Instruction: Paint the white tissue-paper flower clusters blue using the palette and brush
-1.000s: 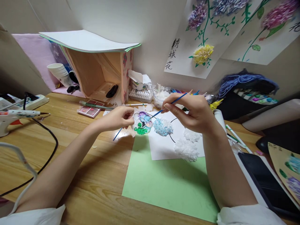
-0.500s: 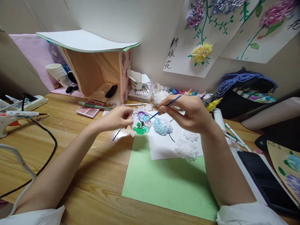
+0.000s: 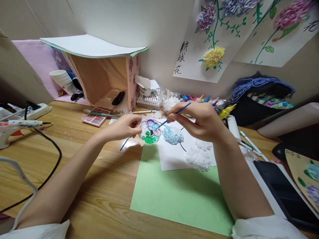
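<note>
My left hand (image 3: 132, 125) pinches the left rim of a flower-shaped paint palette (image 3: 151, 131) with green, purple, blue and black paint in its wells. A second blue stick (image 3: 124, 143), like a brush handle, pokes out below that hand; whether the hand holds it I cannot tell. In my right hand (image 3: 196, 121) is a thin blue paintbrush (image 3: 177, 113), tilted down to the left, its tip at the palette's right side. Just right of the palette is a pale blue paper flower (image 3: 173, 134) on white paper (image 3: 171, 161). White paper flowers (image 3: 198, 158) sit under my right wrist.
Green paper (image 3: 179, 196) lies beneath the white sheet on the wooden table. A glue gun (image 3: 20, 124) with its cord is at left, a box (image 3: 107, 76) at the back, and a black tablet (image 3: 281, 189) at right. Paint tubes (image 3: 226, 111) stand behind my right hand.
Both hands, the palette and the brush stay almost in place, with the brush tip still at the palette. The whole view has shifted very slightly.
</note>
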Action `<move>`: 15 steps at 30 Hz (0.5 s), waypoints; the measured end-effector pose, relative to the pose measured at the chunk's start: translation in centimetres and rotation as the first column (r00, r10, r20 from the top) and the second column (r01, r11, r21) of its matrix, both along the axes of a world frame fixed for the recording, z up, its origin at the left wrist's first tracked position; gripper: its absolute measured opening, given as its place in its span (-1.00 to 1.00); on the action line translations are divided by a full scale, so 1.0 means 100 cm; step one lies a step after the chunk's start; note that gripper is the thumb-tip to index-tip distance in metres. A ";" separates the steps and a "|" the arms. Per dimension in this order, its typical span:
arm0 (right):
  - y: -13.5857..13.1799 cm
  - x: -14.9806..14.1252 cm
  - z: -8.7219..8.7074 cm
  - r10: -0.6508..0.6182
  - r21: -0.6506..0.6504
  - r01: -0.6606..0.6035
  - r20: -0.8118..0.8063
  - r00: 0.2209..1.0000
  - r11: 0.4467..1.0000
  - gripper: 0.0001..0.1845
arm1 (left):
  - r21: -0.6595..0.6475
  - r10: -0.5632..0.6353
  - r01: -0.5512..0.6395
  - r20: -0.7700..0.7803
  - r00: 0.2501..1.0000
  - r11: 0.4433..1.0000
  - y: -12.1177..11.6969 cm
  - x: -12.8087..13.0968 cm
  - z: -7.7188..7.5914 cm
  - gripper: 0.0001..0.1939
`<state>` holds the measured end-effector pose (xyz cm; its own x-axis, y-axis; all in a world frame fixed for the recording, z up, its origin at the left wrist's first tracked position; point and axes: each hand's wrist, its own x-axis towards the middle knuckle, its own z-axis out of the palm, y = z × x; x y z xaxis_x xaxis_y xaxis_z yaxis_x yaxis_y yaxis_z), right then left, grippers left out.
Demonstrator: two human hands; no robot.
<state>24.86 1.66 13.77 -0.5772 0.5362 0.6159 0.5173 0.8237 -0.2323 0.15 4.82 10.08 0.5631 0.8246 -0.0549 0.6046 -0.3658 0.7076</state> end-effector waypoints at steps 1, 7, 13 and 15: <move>0.000 0.000 0.000 -0.007 0.003 0.007 -0.004 1.000 1.000 -0.84 | -0.003 -0.001 0.001 0.002 1.000 1.000 0.000 0.000 0.000 -0.79; 0.000 0.002 0.000 -0.038 0.010 0.038 -0.008 0.999 0.999 -0.84 | 0.007 -0.002 0.002 -0.003 1.000 1.000 0.000 0.000 0.000 -0.79; 0.000 0.002 0.000 -0.078 0.028 0.078 0.005 0.997 0.997 -0.82 | 0.008 -0.001 0.001 -0.011 1.000 1.000 0.000 0.000 0.001 -0.79; 0.000 0.002 0.001 -0.055 0.014 0.055 0.021 0.998 0.998 -0.83 | 0.007 -0.003 0.003 -0.010 1.000 1.000 -0.001 0.000 0.001 -0.80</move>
